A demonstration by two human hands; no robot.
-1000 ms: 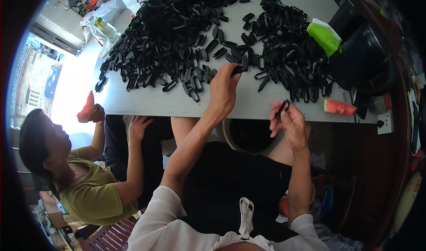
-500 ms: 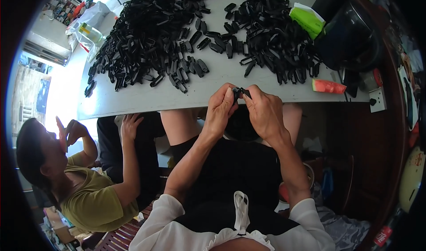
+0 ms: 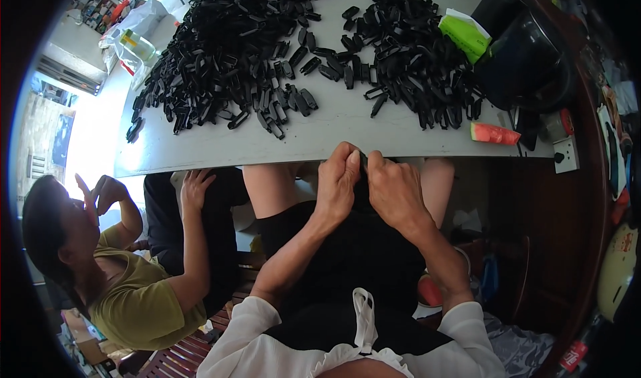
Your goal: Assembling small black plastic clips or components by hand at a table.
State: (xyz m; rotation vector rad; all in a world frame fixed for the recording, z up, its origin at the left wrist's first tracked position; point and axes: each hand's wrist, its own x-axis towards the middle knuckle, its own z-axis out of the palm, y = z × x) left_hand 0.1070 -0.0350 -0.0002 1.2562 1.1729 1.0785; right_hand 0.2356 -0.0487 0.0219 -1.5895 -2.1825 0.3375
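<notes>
Close together at the table's near edge, my left hand (image 3: 337, 183) and my right hand (image 3: 398, 190) are both closed, thumbs and fingers pinched. Between them shows a sliver of a small black plastic part (image 3: 363, 160); my fingers cover most of it, so its exact shape is hidden. Beyond my hands, a large heap of similar black plastic parts (image 3: 220, 64) lies on the left of the table. A smaller heap of black parts (image 3: 417, 64) sits on the right, with several loose ones between the two.
The pale table (image 3: 220, 148) carries a watermelon slice (image 3: 494, 133), a green packet (image 3: 464, 36) and a large black container (image 3: 524, 61) at the right. A socket block (image 3: 566, 153) sits at the right edge. On my left, a person in an olive shirt (image 3: 143, 311) sits with one hand near the mouth.
Both hands have come down and nearer to me, from over the table edge to just in front of it. The black part between them is now more hidden by my fingers.
</notes>
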